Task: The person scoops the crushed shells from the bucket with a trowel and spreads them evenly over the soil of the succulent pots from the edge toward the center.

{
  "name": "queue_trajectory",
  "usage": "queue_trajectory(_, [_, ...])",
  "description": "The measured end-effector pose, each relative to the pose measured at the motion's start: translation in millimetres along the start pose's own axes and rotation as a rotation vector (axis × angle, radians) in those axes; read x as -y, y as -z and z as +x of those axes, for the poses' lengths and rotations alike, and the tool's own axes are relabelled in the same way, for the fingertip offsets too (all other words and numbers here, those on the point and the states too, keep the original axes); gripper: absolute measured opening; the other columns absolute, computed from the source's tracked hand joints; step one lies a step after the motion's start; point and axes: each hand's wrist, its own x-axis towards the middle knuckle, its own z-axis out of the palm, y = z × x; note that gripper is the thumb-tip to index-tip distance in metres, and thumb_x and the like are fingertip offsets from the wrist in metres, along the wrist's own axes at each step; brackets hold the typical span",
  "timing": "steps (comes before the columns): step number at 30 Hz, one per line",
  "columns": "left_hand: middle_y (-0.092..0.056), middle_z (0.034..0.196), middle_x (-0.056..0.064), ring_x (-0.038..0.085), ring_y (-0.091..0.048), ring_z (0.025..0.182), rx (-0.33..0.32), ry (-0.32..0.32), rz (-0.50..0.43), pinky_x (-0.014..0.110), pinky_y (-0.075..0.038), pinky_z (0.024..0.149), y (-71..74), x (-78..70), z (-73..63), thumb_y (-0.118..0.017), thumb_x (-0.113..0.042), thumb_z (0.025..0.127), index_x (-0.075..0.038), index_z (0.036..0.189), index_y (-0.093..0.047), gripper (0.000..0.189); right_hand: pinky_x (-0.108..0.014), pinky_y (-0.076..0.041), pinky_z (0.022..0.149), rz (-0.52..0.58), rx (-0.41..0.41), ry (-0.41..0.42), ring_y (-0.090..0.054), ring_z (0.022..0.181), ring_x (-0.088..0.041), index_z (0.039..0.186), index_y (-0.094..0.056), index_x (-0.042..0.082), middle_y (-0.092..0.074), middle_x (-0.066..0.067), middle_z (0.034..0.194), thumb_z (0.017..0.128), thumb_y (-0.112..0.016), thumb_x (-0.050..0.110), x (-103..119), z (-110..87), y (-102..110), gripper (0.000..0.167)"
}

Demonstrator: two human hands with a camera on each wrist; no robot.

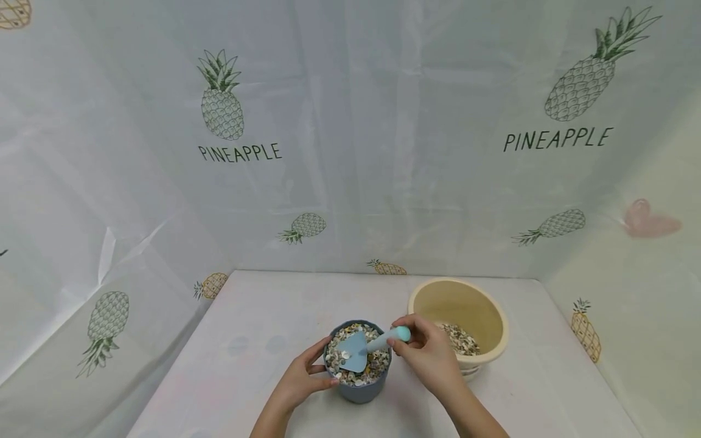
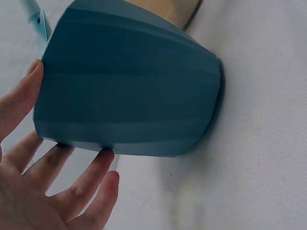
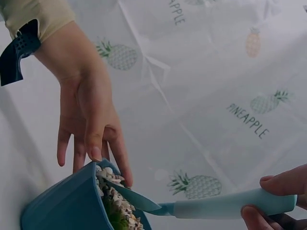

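Observation:
A blue-grey flowerpot (image 1: 359,392) filled to near the rim with small mixed pebbles (image 1: 378,363) stands on the table. My left hand (image 1: 300,378) grips it from the left, thumb at the near rim and fingers around the side; in the left wrist view the faceted pot wall (image 2: 129,86) lies between thumb and fingertips. My right hand (image 1: 432,353) pinches the pale handle of a small light-blue trowel (image 1: 355,351) near its end. The trowel's blade lies over the pebbles, with a few white stones at its tip. In the right wrist view something green (image 3: 116,218) shows among the pebbles.
A larger cream-yellow pot (image 1: 495,307) stands behind and right of the right hand, with more pebbles (image 1: 461,340) at its bottom. The table (image 1: 246,328) has a white cover. Pineapple-printed sheeting (image 1: 356,152) hangs behind it and on both sides.

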Motion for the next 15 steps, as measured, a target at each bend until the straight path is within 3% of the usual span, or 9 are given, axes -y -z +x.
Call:
queue_trajectory(7, [-0.030,0.150,0.031,0.036,-0.061,0.107,0.011,0.004,-0.018,0.041,-0.056,0.077,-0.3,3.2,0.8,-0.086,0.000,0.070,-0.012,0.148,-0.043,0.091,-0.022,-0.050,0.056,-0.016,-0.046,-0.007,-0.063,0.065,-0.015,0.096,-0.070,0.004,-0.066,-0.007,0.083,0.076,-0.079,-0.005,-4.4,4.7,4.9,0.024])
queue_trajectory(15, [-0.029,0.150,0.030,0.037,-0.060,0.108,0.007,0.009,-0.012,0.042,-0.056,0.077,0.3,3.3,0.1,-0.087,-0.003,0.070,-0.014,0.149,-0.042,0.091,-0.026,-0.056,0.065,0.105,-0.093,-0.024,-0.067,0.073,-0.016,0.102,-0.067,-0.004,-0.069,-0.015,0.097,0.078,-0.077,-0.008,-7.0,3.4,18.9,0.026])
